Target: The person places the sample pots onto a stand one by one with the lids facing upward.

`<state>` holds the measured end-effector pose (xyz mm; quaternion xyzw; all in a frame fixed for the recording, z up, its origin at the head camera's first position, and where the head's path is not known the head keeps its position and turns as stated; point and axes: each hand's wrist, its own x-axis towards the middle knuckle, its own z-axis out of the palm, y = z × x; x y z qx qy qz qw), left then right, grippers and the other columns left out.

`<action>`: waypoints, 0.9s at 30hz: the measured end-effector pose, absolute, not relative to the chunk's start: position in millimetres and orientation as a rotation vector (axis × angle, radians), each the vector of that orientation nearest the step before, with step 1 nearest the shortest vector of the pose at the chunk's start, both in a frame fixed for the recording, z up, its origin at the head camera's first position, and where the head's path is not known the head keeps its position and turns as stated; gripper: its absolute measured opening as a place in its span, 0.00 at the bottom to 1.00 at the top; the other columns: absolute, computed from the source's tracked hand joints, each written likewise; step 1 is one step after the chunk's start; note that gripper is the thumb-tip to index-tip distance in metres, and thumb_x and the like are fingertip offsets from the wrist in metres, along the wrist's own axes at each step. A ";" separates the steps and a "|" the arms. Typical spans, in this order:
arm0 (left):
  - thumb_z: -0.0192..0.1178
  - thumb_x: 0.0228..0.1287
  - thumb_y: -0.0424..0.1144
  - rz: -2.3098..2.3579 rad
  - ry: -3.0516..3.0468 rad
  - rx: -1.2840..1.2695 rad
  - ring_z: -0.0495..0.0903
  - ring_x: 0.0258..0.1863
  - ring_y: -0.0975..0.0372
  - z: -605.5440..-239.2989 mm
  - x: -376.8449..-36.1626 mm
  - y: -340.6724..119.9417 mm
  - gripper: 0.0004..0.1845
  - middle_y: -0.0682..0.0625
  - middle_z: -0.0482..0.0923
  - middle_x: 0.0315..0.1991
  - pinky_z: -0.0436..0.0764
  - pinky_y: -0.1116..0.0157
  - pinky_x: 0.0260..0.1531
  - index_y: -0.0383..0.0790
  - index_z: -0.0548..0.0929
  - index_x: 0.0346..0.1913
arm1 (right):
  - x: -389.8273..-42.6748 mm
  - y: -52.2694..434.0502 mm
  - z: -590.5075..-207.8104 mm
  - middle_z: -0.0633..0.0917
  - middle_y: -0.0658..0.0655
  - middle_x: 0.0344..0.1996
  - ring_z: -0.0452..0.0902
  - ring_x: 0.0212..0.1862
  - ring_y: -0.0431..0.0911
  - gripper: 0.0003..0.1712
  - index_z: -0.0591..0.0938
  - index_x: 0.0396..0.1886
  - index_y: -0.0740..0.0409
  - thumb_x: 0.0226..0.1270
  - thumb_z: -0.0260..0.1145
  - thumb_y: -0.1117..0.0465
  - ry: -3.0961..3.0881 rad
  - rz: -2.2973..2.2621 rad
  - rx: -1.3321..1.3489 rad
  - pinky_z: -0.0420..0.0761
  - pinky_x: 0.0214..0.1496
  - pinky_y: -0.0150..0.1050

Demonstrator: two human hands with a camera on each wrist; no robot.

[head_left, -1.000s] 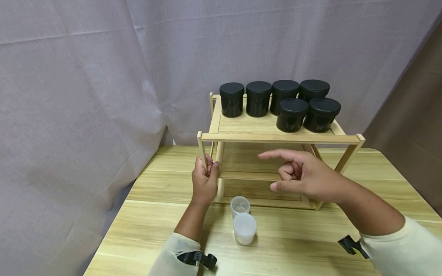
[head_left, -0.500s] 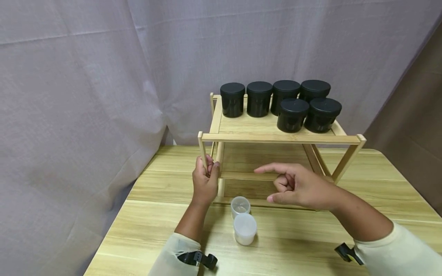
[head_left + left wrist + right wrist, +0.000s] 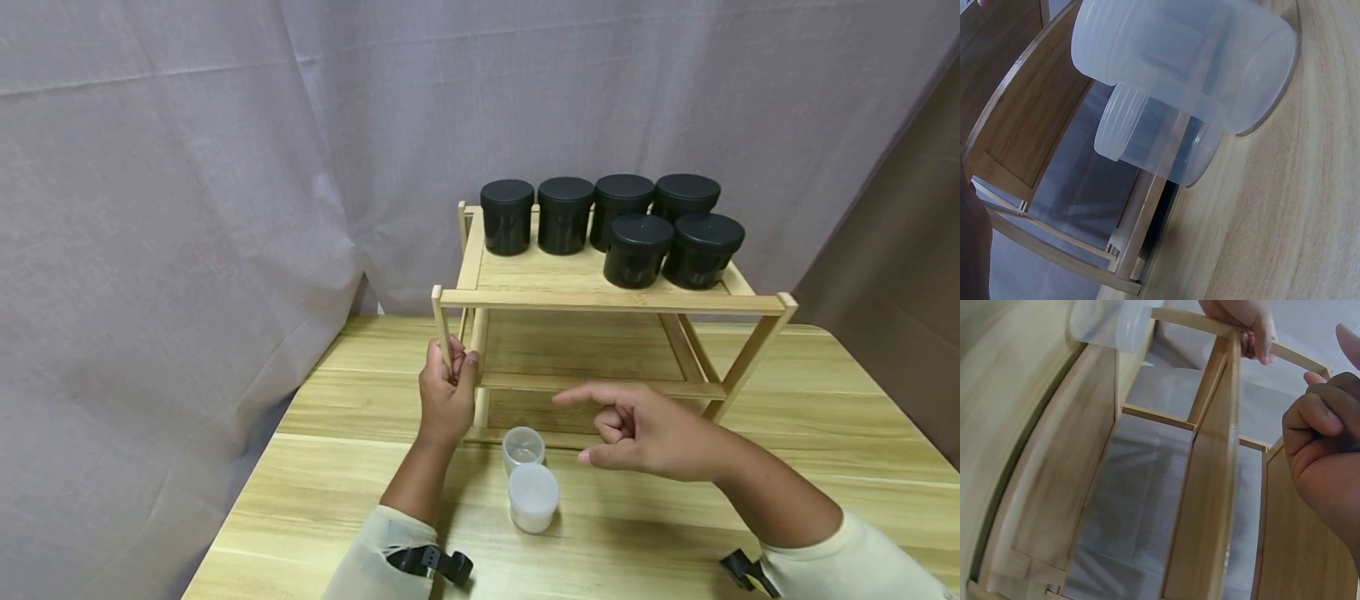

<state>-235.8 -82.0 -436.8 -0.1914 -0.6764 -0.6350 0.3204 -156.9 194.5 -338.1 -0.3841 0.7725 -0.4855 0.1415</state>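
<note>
A light wooden rack with several shelves stands on the table. My left hand grips its front left post, thumb toward the shelf side. Two translucent plastic jars stand in front of the rack: a lidded jar nearer me and an uncapped-looking jar right behind it. Both also show upright, overlapping, in the left wrist view. My right hand hovers to the right of the jars, before the lower shelves. Its index finger and thumb reach out leftward, the other fingers are curled, and it holds nothing.
Several black lidded jars stand on the rack's top shelf, mostly toward the back and right. The middle shelf lies below it. A grey curtain hangs behind the wooden table.
My right hand has moved down and slightly left, from before the middle shelf to just right of the translucent jars. My left hand keeps its grip on the rack post.
</note>
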 end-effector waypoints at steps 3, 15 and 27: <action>0.59 0.77 0.26 -1.668 -1.782 -0.500 0.61 0.21 0.73 -437.7 -235.8 -82.4 0.06 0.58 0.61 0.23 0.61 0.74 0.20 0.28 0.72 0.47 | -157.2 192.5 -346.2 0.60 0.63 0.18 0.58 0.22 0.29 0.36 0.75 0.75 0.65 0.70 0.77 0.68 2.232 -1.400 -1.100 0.69 0.22 0.30; 0.60 0.77 0.27 -1.678 -1.789 -0.492 0.62 0.20 0.72 -436.4 -235.5 -82.8 0.08 0.58 0.61 0.23 0.62 0.74 0.20 0.25 0.73 0.48 | -153.7 193.5 -365.4 0.63 0.39 0.21 0.58 0.23 0.30 0.37 0.80 0.73 0.56 0.67 0.82 0.53 2.441 -1.122 -0.974 0.69 0.29 0.32; 0.59 0.75 0.24 -1.717 -1.776 -0.521 0.61 0.21 0.73 -436.4 -235.3 -82.7 0.09 0.57 0.61 0.24 0.61 0.74 0.20 0.22 0.71 0.48 | -154.2 196.9 -384.0 0.64 0.37 0.19 0.60 0.23 0.29 0.41 0.82 0.73 0.54 0.63 0.85 0.52 2.494 -1.071 -1.019 0.68 0.25 0.29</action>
